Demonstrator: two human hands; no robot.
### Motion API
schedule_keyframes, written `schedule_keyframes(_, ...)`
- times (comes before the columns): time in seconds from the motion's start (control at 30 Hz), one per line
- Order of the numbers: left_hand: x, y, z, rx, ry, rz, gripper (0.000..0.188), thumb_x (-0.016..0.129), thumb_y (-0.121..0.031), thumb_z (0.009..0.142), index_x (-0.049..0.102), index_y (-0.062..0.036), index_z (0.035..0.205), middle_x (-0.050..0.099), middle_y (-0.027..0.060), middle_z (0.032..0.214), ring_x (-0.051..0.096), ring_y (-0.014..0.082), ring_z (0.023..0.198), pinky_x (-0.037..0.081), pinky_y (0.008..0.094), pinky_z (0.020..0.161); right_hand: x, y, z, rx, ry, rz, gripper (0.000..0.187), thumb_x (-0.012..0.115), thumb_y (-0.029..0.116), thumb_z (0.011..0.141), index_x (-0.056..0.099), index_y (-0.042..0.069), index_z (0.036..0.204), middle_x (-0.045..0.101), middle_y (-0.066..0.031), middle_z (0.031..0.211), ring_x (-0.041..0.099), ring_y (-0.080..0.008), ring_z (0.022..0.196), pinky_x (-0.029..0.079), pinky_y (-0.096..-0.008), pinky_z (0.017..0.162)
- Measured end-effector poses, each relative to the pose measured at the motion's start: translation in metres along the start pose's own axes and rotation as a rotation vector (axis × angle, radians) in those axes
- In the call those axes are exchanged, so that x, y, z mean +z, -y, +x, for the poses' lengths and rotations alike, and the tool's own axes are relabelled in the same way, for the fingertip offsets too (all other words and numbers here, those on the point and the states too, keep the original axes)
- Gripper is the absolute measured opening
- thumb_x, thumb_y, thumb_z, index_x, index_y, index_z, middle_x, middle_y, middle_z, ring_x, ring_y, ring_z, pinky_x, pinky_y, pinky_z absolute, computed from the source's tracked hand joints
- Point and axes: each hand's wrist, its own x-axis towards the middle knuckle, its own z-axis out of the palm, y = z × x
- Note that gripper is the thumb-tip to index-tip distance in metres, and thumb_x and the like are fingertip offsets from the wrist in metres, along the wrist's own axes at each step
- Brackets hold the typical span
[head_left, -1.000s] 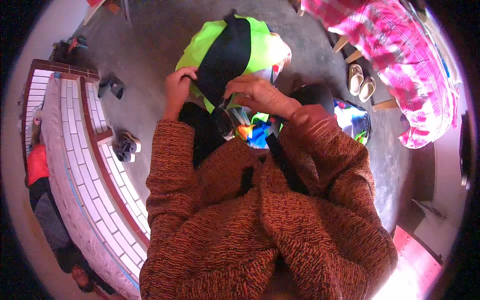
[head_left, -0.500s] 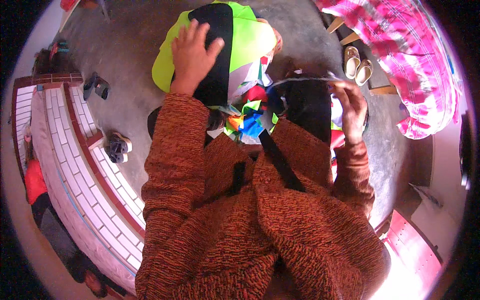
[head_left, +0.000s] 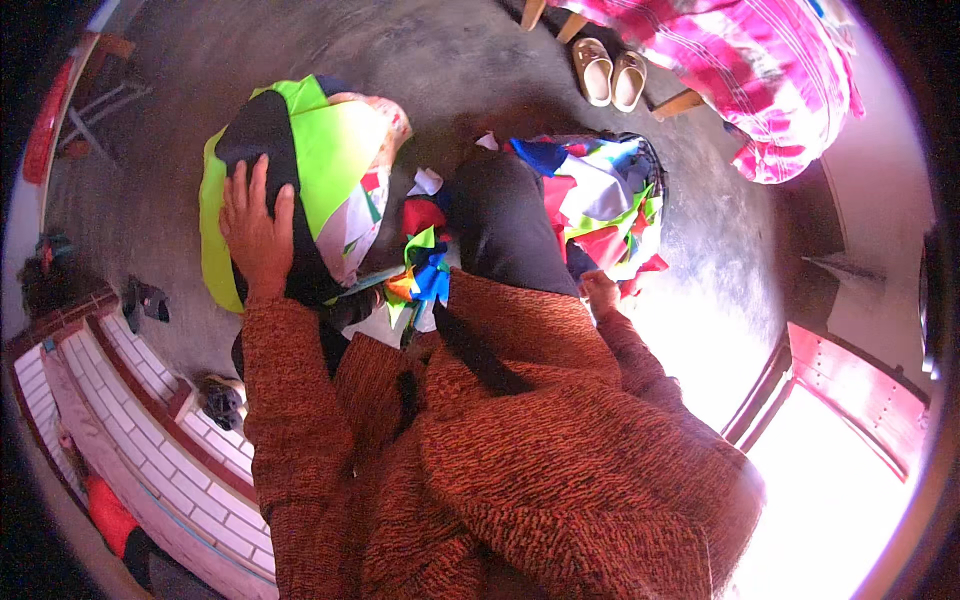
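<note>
My left hand [head_left: 258, 232] lies flat with its fingers stretched on a black cloth panel [head_left: 262, 135], which crosses a neon yellow-green cloth [head_left: 325, 150] bundled on the left. My right hand [head_left: 601, 293] is down by my right thigh, its fingers curled in; what they hold, if anything, is hidden. Just beyond it sits a heap of coloured fabric scraps [head_left: 600, 195], in white, red, blue and green, inside a dark-rimmed container [head_left: 657, 170]. Smaller scraps [head_left: 428, 275] in blue, orange and green lie between my legs.
Beige slippers [head_left: 610, 78] rest on the concrete floor [head_left: 440, 60] near a wooden-legged seat under a pink checked cloth [head_left: 720, 70]. Along the left runs a white-tiled ledge [head_left: 130, 420], with dark shoes [head_left: 222, 402] beside it. A pink-red board [head_left: 850, 385] stands at the right.
The view has swung to the right, revealing the scrap heap. My right hand, which held out a thin pale strip, has dropped beside my thigh. My left hand stays on the black panel.
</note>
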Motion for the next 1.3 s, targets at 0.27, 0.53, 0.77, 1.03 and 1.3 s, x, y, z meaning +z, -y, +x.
schedule_keyframes(0.27,-0.003,-0.003,0.0,-0.014,0.048,0.019,0.046,0.047,-0.034,0.088,0.042,-0.0171,0.131,0.036,0.015,0.137,0.032,0.0367,0.126,0.024,0.0484,0.101,0.002,0.057,0.011,-0.251,-0.2,-0.5,0.028,0.061,0.014,0.074,0.057,0.014,0.102,0.062,-0.0089,0.087,0.062,-0.0251,0.07,0.048,-0.0366,0.067)
schedule_keyframes(0.53,-0.009,-0.006,0.001,0.007,0.037,-0.037,0.045,0.047,-0.031,0.088,0.044,-0.0147,0.129,0.037,0.0165,0.136,0.033,0.0375,0.125,0.025,0.048,0.101,0.006,0.098,0.048,-0.476,-0.283,-0.619,0.026,0.059,0.013,0.074,0.058,0.013,0.099,0.056,-0.0089,0.1,0.057,-0.028,0.092,0.047,-0.0381,0.077)
schedule_keyframes(0.77,-0.01,-0.01,0.001,-0.001,0.034,-0.025,0.046,0.046,-0.032,0.088,0.044,-0.0136,0.13,0.038,0.0168,0.135,0.033,0.0374,0.124,0.024,0.0476,0.101,0.054,0.132,0.071,-0.585,-0.172,-0.686,0.029,0.062,0.013,0.075,0.055,0.017,0.103,0.053,-0.0069,0.104,0.055,-0.028,0.096,0.047,-0.0414,0.075)
schedule_keyframes(1.03,-0.011,-0.011,0.002,0.006,0.035,-0.063,0.045,0.044,-0.034,0.088,0.046,-0.0131,0.128,0.038,0.0175,0.135,0.034,0.0381,0.124,0.024,0.0468,0.102,0.068,0.176,0.105,-0.595,-0.133,-0.852,0.066,0.068,0.015,0.07,0.036,0.014,0.128,0.04,-0.0132,0.124,0.05,-0.0333,0.106,0.048,-0.0429,0.081)
schedule_keyframes(1.3,-0.01,-0.011,0.003,0.007,0.027,-0.063,0.045,0.043,-0.034,0.089,0.045,-0.0116,0.128,0.039,0.0184,0.134,0.034,0.0388,0.123,0.024,0.0465,0.102,0.072,0.156,0.148,-0.664,0.046,-1.033,0.049,0.053,0.005,0.075,0.042,0.013,0.122,0.056,-0.0133,0.103,0.058,-0.0321,0.093,0.05,-0.0412,0.075)
